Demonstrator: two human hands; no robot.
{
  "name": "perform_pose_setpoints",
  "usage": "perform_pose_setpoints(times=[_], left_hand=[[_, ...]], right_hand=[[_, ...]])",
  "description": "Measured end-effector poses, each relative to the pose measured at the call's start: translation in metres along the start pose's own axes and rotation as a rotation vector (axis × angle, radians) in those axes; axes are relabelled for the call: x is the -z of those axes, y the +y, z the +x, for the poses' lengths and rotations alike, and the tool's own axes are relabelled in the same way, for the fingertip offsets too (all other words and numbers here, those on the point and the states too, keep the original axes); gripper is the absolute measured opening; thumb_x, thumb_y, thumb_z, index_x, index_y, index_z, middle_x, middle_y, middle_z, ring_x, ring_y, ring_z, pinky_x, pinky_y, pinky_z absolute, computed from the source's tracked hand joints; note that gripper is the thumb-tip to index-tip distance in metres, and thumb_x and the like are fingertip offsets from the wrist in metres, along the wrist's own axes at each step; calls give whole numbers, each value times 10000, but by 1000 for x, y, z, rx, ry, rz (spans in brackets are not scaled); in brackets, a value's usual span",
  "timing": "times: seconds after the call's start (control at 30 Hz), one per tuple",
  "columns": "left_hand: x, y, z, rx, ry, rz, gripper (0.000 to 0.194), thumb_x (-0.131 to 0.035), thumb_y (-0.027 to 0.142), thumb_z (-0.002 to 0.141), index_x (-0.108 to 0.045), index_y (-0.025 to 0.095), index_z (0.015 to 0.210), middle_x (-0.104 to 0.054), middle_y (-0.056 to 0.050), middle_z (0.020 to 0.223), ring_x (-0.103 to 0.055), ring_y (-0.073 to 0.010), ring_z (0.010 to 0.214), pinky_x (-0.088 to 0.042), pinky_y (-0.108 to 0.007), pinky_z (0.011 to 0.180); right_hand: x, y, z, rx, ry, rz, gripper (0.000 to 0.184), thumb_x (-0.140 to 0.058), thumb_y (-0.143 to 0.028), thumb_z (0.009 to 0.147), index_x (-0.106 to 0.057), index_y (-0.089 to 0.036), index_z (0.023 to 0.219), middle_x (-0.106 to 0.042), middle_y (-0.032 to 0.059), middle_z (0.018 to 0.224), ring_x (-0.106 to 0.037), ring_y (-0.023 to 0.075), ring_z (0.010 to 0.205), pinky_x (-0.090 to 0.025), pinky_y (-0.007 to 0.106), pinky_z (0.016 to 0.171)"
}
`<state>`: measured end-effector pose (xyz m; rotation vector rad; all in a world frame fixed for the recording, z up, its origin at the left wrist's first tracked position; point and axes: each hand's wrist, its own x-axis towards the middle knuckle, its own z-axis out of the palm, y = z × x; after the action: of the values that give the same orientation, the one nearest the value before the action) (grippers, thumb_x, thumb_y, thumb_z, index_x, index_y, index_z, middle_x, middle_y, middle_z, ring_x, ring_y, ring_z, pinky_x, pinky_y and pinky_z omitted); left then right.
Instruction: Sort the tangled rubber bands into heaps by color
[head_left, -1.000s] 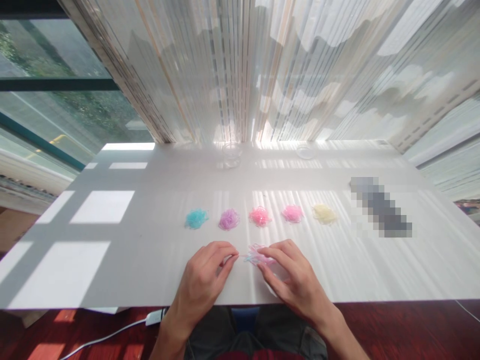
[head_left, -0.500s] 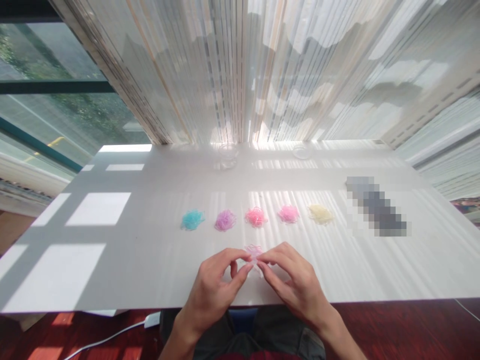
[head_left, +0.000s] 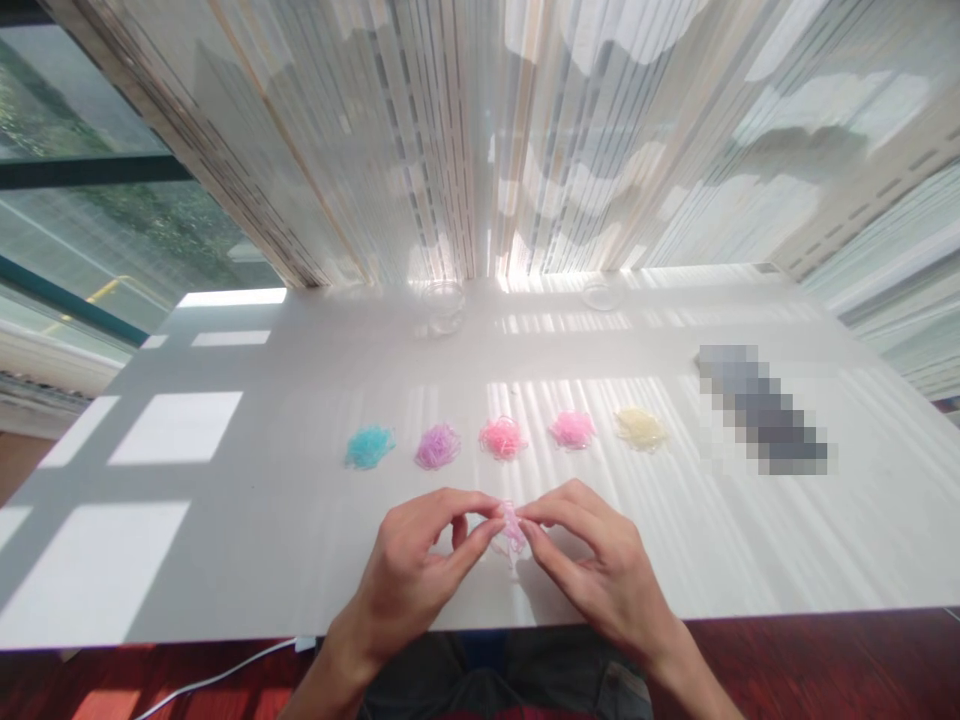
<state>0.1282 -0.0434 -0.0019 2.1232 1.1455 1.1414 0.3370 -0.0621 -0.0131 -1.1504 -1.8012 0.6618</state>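
My left hand (head_left: pixel 424 545) and my right hand (head_left: pixel 600 550) meet near the table's front edge. Thumb and forefinger of each are pinched together, closed on a small bunch of pale pink-lilac rubber bands (head_left: pixel 513 532). The bunch sits between the fingertips, which partly cover it. Beyond the hands, thin looped bands lie in a row of loose piles: a teal pile (head_left: pixel 369 447), a purple pile (head_left: pixel 437 447), a coral-pink pile (head_left: pixel 503 438), a pink pile (head_left: pixel 572 430) and a pale yellow pile (head_left: pixel 641 428).
Clear round dishes (head_left: pixel 444 308) stand at the back of the white table (head_left: pixel 285 540), with another clear dish (head_left: pixel 602 296) to their right. A blurred-out dark object (head_left: pixel 761 410) lies on the right. A curtain (head_left: pixel 480 130) hangs behind the table.
The bunch between my fingertips has shifted and looks narrower and more upright. Both hands stay pinched on it. The view has tilted slightly.
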Motion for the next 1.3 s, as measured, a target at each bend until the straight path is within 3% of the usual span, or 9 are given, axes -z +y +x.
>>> perform_pose_setpoints(times=[0.17,0.3,0.43,0.53,0.7,0.9,1.3], left_hand=[[14,-2,28,-150,-127,150,55,-699,204,974,-702,204,1029,-771,30,817,-632,-77,591,-522,-194,614],[18,-8,52,-183,-199,190,100,-708,175,958,-708,204,1054,-780,34,840,-660,-79,622,-532,-186,637],[17,-25,76,-183,-230,220,83,-706,227,967,-729,205,1044,-795,29,860,-661,-81,611,-529,-188,623],[16,-40,94,-148,-296,212,97,-676,278,986,-742,214,1017,-794,33,852,-650,-83,598,-507,-196,605],[16,-53,118,-64,-471,175,70,-684,212,956,-747,229,979,-782,51,846,-666,-82,666,-474,-184,618],[14,-60,130,-21,-558,178,83,-704,210,936,-751,246,994,-778,68,861,-660,-79,689,-454,-182,630],[7,-66,133,28,-592,273,146,-651,265,959,-772,229,1033,-785,25,860,-656,-115,672,-483,-239,667]], right_hand=[[2,0,15,-10,87,-27,101,-676,-159,957,-741,-229,988,-729,14,828,-692,160,757,-582,276,690],[5,2,28,-22,126,-65,99,-660,-174,965,-739,-226,993,-741,12,830,-685,155,744,-582,275,687],[11,11,31,-103,141,-117,157,-647,-232,973,-736,-212,1101,-747,16,816,-656,146,670,-541,242,551],[15,20,24,-181,111,-145,140,-620,-268,985,-745,-215,1024,-745,19,790,-633,137,610,-489,230,466],[18,31,9,-228,34,-132,150,-581,-240,1011,-729,-229,987,-725,9,794,-650,134,640,-532,245,568],[13,36,3,-127,43,-191,134,-568,-186,1017,-699,-205,992,-655,5,745,-630,140,637,-505,270,594],[7,41,4,-35,24,-274,136,-558,-142,1016,-680,-192,983,-639,23,735,-607,167,643,-461,311,584]])
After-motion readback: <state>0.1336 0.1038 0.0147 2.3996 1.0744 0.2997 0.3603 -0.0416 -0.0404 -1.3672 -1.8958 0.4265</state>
